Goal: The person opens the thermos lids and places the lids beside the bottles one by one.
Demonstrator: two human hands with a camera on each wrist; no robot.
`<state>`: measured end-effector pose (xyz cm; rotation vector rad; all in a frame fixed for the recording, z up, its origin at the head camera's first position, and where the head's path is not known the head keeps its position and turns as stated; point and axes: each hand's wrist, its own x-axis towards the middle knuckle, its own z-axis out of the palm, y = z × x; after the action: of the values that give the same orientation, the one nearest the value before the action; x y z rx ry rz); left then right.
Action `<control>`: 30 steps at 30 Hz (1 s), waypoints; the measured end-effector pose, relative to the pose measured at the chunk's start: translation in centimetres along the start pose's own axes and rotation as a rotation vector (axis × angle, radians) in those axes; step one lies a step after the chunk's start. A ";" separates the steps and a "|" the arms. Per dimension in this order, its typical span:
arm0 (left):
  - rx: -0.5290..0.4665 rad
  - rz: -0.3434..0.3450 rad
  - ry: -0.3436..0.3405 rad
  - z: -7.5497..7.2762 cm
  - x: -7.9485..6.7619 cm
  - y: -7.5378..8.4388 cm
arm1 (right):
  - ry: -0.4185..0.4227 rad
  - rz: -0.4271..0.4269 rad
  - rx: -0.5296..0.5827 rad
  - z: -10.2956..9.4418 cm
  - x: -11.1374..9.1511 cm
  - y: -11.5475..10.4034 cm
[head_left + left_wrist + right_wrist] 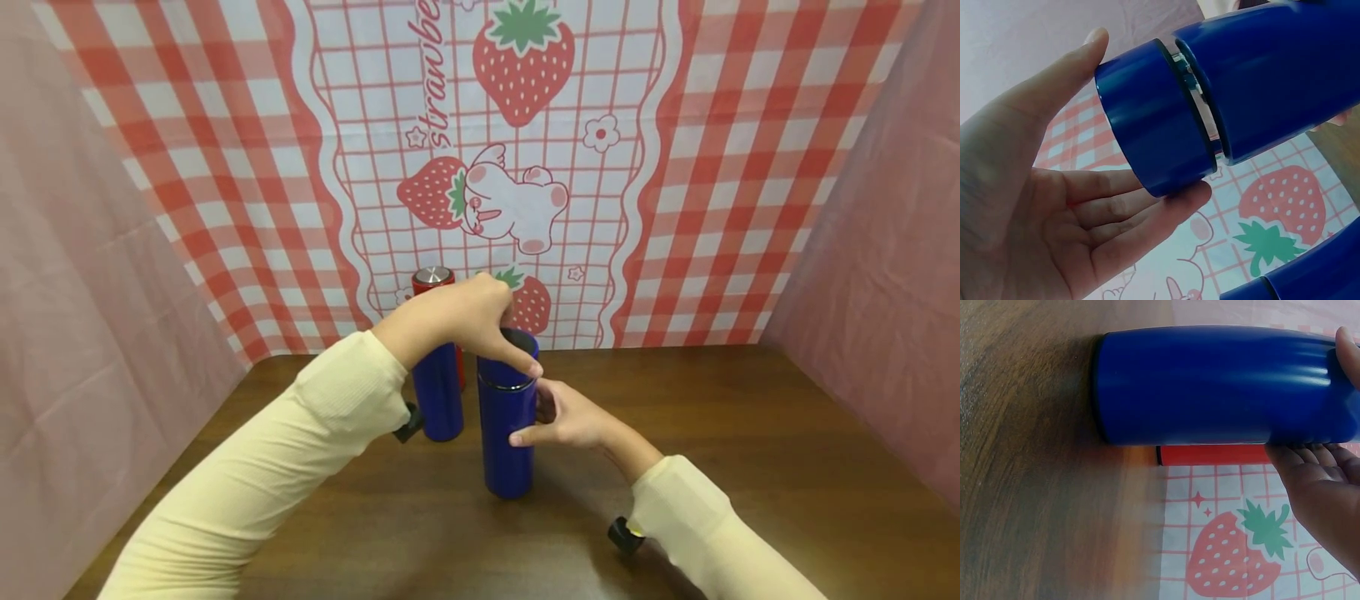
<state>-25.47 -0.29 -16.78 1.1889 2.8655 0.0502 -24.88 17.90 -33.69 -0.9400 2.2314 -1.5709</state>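
Observation:
A blue thermos (pixel 506 442) stands upright on the wooden table, in front of me. My left hand (pixel 468 317) reaches over its top and holds the blue lid (pixel 1150 119) between thumb and fingers. In the left wrist view, a narrow gap with a shiny neck (pixel 1191 78) shows between lid and body (pixel 1272 81). Lower down, my right hand (pixel 573 417) grips the thermos body, thumb at the front and fingers round the far side. The right wrist view shows the thermos's lower part (pixel 1210 387) and base.
Behind and left stands a second blue thermos (pixel 441 396), its top hidden by my left arm. A red thermos (pixel 460 367) with a silver-topped lid (pixel 433 276) is behind it. A strawberry-print cloth (pixel 525 75) hangs at the back, pink cloths (pixel 112 250) at the sides.

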 end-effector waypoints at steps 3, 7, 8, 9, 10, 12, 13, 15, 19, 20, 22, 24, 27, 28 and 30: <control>0.009 -0.014 -0.023 0.0 0.0 0.0 | 0.000 -0.005 0.006 0.0 -0.1 0.2; 0.008 0.012 -0.091 0.0 -0.2 -0.3 | -0.002 -0.004 0.025 0.0 -0.1 0.2; -0.004 0.033 -0.106 0.0 -0.2 -0.4 | -0.004 -0.004 0.029 0.0 -0.1 0.2; -0.018 0.054 -0.120 0.0 -0.2 -0.5 | -0.004 -0.003 0.031 0.0 -0.1 0.2; -0.037 0.076 -0.136 0.0 -0.2 -0.6 | -0.003 -0.001 0.029 0.0 -0.1 0.2; -0.085 0.126 -0.154 -0.1 -0.2 -0.8 | -0.002 -0.001 0.023 0.0 0.0 0.2; -0.107 0.143 -0.159 -0.1 -0.2 -0.9 | 0.000 0.001 0.017 -0.1 0.0 0.3; -0.140 0.165 -0.173 -0.2 -0.2 -1.0 | -0.001 0.000 0.009 -0.1 0.1 0.3; -0.166 0.176 -0.194 -0.4 -0.1 -1.2 | -0.003 0.000 0.006 -0.1 0.1 0.3; -0.161 0.179 -0.195 -0.4 -0.1 -1.2 | -0.005 -0.003 0.008 -0.1 0.1 0.3; -0.149 0.183 -0.189 -0.5 -0.1 -1.3 | -0.004 -0.004 0.010 -0.1 0.1 0.2; -0.134 0.188 -0.178 -0.5 -0.1 -1.3 | -0.003 -0.006 0.011 -0.1 0.1 0.1; -0.129 0.192 -0.166 -0.5 0.0 -1.4 | -0.002 -0.008 0.013 0.0 0.0 -0.1; -0.132 0.193 -0.165 -0.5 0.0 -1.4 | -0.003 -0.009 0.015 0.0 0.0 -0.1; -0.142 0.191 -0.164 -0.4 0.0 -1.5 | -0.004 -0.010 0.022 0.0 0.0 -0.1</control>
<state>-26.58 -1.32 -16.42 1.3647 2.5549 0.1508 -24.84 17.84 -33.59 -0.9495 2.2056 -1.5932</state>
